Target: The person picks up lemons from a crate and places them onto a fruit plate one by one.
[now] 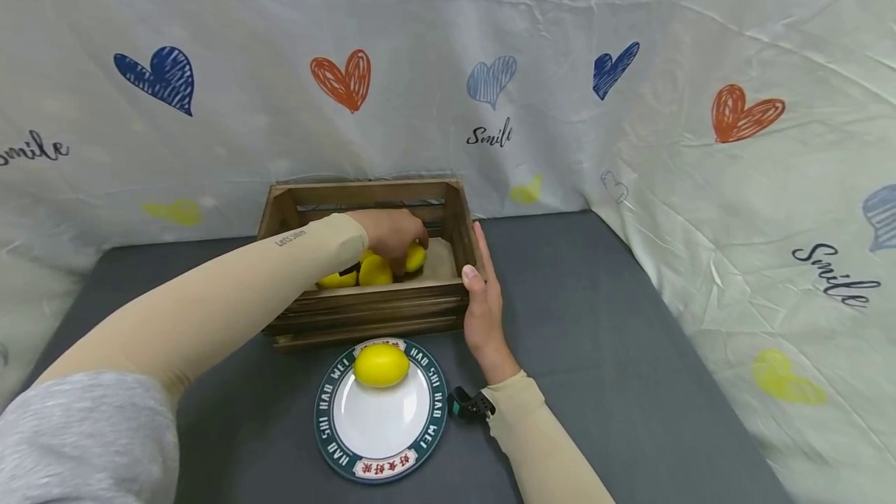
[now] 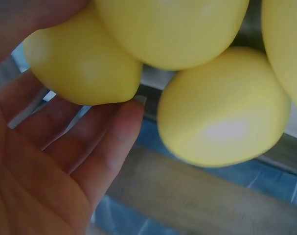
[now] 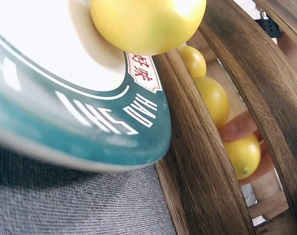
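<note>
— How far along are they, would you say?

— Early, I'd judge. One lemon (image 1: 381,365) already lies on the plate (image 1: 350,442), at its far edge, right up near the crate (image 1: 364,309). Several more lemons (image 1: 375,271) are still down inside the crate, bunched together on the floor of it.

— And the hands?

— The left hand (image 1: 388,232) is reached in over the crate's near wall, fingers curled round one lemon (image 1: 416,257) at the right of the bunch. From the wrist view its fingertips (image 2: 131,110) touch the underside of that fruit. Not lifted out yet, as far as I can see.

— The other hand?

— The right hand (image 1: 483,306) rests flat against the crate's right end, fingers straight and together, thumb at the front corner, holding nothing.

— Anything in the way?

— The near wall of the crate stands between the bunch and the plate, so each lemon has to come up over it. Otherwise just the grey table (image 1: 616,317) and the heart-printed sheet (image 1: 700,61) hung behind.
</note>
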### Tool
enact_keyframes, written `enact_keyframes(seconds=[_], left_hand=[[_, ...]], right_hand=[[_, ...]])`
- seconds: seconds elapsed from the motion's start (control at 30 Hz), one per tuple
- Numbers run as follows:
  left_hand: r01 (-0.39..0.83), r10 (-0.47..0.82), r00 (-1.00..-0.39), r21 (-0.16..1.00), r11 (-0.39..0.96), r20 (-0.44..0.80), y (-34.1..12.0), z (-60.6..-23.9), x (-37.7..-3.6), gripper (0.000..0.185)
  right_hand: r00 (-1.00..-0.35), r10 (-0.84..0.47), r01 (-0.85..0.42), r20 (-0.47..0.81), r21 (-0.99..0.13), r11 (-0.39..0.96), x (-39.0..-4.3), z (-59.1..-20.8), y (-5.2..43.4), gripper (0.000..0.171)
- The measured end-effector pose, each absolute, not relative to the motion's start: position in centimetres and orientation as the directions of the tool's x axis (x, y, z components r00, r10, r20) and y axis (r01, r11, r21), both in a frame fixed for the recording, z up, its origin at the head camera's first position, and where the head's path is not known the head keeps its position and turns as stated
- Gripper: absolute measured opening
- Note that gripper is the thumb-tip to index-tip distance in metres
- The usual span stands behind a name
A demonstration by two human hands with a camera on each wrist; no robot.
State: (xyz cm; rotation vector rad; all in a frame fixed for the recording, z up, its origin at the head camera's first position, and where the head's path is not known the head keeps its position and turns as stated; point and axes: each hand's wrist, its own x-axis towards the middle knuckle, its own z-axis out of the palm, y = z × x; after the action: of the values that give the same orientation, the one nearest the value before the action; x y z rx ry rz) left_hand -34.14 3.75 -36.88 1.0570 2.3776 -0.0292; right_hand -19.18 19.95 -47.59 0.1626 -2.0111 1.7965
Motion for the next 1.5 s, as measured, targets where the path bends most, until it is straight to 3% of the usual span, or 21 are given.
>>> enact_keyframes(seconds=[0.4,0.73,1.1,1.5], left_hand=[[0.727,0.749,-0.574,0.216,0.652,-0.331,1.8,-33.2,-32.2,0.056],[0.723,0.747,-0.596,0.21,0.659,-0.294,-1.2,-30.9,-30.1,0.053],[0.713,0.719,-0.653,0.129,0.689,-0.237,-5.0,-27.8,-25.7,0.062],[0.725,0.717,-0.666,0.05,0.687,-0.205,-8.0,-25.4,-19.9,0.063]], right_hand=[[-0.892,0.202,-0.38,0.404,-0.913,0.148,-19.1,-47.3,19.7,0.074],[-0.9,0.2,-0.361,0.387,-0.92,0.153,-19.2,-47.4,19.8,0.073],[-0.902,0.204,-0.354,0.381,-0.922,0.155,-19.2,-47.5,19.7,0.071],[-0.904,0.193,-0.358,0.381,-0.922,0.144,-18.9,-47.1,19.4,0.071]])
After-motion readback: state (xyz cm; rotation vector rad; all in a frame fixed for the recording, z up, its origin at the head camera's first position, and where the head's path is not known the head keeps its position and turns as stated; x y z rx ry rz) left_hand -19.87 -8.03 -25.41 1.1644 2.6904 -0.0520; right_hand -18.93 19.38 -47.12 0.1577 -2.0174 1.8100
